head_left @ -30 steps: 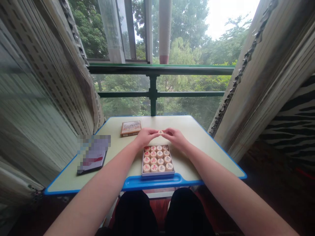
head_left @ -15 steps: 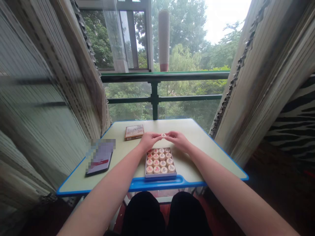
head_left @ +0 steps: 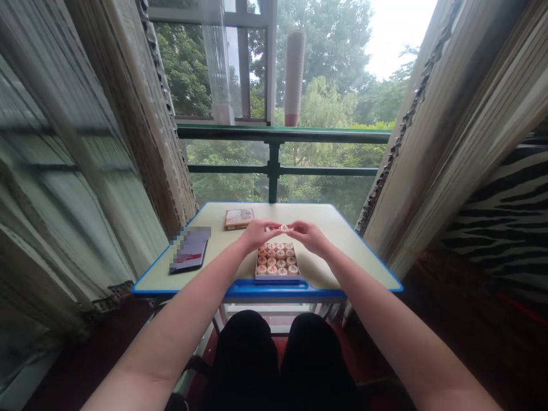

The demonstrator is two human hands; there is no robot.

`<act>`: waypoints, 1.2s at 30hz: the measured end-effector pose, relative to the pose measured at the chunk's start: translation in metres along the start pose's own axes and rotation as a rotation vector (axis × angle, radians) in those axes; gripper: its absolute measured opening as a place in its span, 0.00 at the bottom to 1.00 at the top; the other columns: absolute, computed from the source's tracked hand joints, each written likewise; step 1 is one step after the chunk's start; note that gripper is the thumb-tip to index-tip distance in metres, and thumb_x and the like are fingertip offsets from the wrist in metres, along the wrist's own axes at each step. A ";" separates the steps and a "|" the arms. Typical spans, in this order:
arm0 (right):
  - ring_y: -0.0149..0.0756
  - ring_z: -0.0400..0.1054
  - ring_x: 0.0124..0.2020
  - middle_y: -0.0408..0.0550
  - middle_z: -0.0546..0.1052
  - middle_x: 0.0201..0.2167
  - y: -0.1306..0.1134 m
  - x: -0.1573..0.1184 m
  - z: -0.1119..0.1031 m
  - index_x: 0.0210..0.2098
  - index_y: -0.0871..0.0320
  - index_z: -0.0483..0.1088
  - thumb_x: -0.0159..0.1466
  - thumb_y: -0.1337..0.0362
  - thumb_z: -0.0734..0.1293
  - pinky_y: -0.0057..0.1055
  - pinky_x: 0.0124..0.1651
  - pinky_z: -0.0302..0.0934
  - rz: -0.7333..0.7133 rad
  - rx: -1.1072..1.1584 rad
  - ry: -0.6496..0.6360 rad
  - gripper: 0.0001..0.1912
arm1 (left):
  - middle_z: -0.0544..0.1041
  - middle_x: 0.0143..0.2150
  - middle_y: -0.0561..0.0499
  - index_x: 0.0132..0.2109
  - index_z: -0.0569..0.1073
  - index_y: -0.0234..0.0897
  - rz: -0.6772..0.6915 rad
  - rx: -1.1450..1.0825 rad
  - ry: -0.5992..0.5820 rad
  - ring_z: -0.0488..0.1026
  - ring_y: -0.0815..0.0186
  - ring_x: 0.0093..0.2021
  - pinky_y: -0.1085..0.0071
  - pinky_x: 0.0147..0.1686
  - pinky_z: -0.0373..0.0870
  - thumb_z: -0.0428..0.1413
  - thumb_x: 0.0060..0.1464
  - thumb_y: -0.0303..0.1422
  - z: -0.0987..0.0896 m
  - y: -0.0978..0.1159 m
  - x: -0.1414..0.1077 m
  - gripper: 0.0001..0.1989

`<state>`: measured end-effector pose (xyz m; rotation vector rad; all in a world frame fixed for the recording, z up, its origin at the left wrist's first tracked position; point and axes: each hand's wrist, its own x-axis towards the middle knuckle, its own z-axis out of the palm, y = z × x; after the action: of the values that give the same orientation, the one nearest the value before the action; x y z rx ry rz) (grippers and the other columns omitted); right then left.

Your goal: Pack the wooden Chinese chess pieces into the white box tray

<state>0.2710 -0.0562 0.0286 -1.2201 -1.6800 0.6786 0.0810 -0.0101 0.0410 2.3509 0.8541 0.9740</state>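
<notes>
A round pale chess piece (head_left: 283,228) with a dark character is pinched between my two hands above the far side of an open box. My left hand (head_left: 259,233) grips its left edge, and my right hand (head_left: 306,235) grips its right edge. Below them, the open box (head_left: 277,278) holds rows of round pieces, with red characters on the left and dark ones on the right. Part of the back row lies close to my left hand.
The box lid (head_left: 238,219) lies at the back left of the blue-edged table (head_left: 342,251). A phone or tablet (head_left: 190,251), partly pixelated, rests at the left. Curtains hang on both sides, and a green railing (head_left: 240,133) stands behind.
The view has shifted, so the table and box appear slightly higher and smaller. Both hands still pinch the same piece in nearly the same pose.
</notes>
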 end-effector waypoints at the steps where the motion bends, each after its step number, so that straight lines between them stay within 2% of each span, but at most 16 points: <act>1: 0.29 0.61 0.26 0.42 0.70 0.23 -0.003 -0.006 0.002 0.34 0.62 0.71 0.52 0.51 0.67 0.28 0.30 0.57 -0.015 -0.002 0.005 0.19 | 0.79 0.37 0.46 0.41 0.78 0.36 0.010 -0.007 0.002 0.72 0.64 0.33 0.71 0.32 0.67 0.55 0.49 0.43 -0.001 0.003 -0.006 0.18; 4: 0.29 0.60 0.24 0.41 0.67 0.20 -0.007 -0.028 0.009 0.36 0.62 0.72 0.54 0.51 0.66 0.27 0.28 0.56 -0.040 -0.027 0.011 0.20 | 0.78 0.38 0.45 0.41 0.78 0.36 0.041 -0.001 0.016 0.72 0.63 0.37 0.70 0.34 0.68 0.56 0.49 0.42 0.000 0.010 -0.027 0.17; 7: 0.28 0.58 0.22 0.40 0.65 0.19 -0.008 -0.048 0.014 0.37 0.62 0.72 0.56 0.51 0.65 0.27 0.27 0.54 -0.058 -0.101 0.011 0.20 | 0.78 0.39 0.44 0.41 0.78 0.35 0.057 0.022 0.077 0.72 0.61 0.40 0.67 0.41 0.67 0.57 0.48 0.42 0.008 0.011 -0.045 0.17; 12: 0.30 0.61 0.26 0.43 0.69 0.22 -0.008 -0.067 0.017 0.33 0.60 0.74 0.57 0.54 0.65 0.28 0.31 0.56 -0.143 -0.293 0.070 0.15 | 0.78 0.39 0.45 0.38 0.79 0.37 0.050 0.054 0.065 0.71 0.60 0.43 0.64 0.47 0.65 0.57 0.48 0.41 0.019 0.011 -0.061 0.14; 16: 0.31 0.63 0.28 0.44 0.70 0.24 -0.008 -0.066 0.017 0.34 0.59 0.75 0.56 0.57 0.66 0.29 0.34 0.57 -0.151 -0.355 0.054 0.13 | 0.78 0.40 0.46 0.36 0.79 0.37 0.043 0.042 0.105 0.70 0.60 0.45 0.63 0.51 0.62 0.54 0.51 0.37 0.019 0.010 -0.063 0.12; 21: 0.31 0.63 0.30 0.44 0.69 0.25 -0.007 -0.061 0.020 0.33 0.58 0.76 0.55 0.58 0.67 0.29 0.36 0.57 -0.148 -0.405 -0.022 0.10 | 0.78 0.40 0.48 0.33 0.79 0.39 0.044 0.021 0.071 0.69 0.59 0.45 0.62 0.52 0.61 0.54 0.49 0.34 0.017 0.004 -0.064 0.10; 26: 0.32 0.62 0.31 0.45 0.68 0.26 -0.006 -0.059 0.023 0.32 0.58 0.76 0.55 0.59 0.68 0.30 0.38 0.57 -0.176 -0.452 -0.028 0.10 | 0.77 0.40 0.49 0.29 0.79 0.39 0.063 0.044 0.035 0.67 0.59 0.46 0.62 0.52 0.60 0.55 0.48 0.34 0.017 0.003 -0.065 0.09; 36: 0.33 0.62 0.32 0.46 0.68 0.26 -0.006 -0.059 0.024 0.33 0.58 0.75 0.56 0.57 0.67 0.31 0.38 0.57 -0.165 -0.473 -0.040 0.11 | 0.77 0.40 0.49 0.31 0.80 0.40 0.127 0.090 -0.024 0.65 0.60 0.46 0.62 0.50 0.61 0.54 0.51 0.37 0.017 0.004 -0.065 0.10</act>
<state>0.2523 -0.1117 0.0023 -1.3715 -2.0197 0.2067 0.0593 -0.0606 0.0026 2.5146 0.7622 0.9731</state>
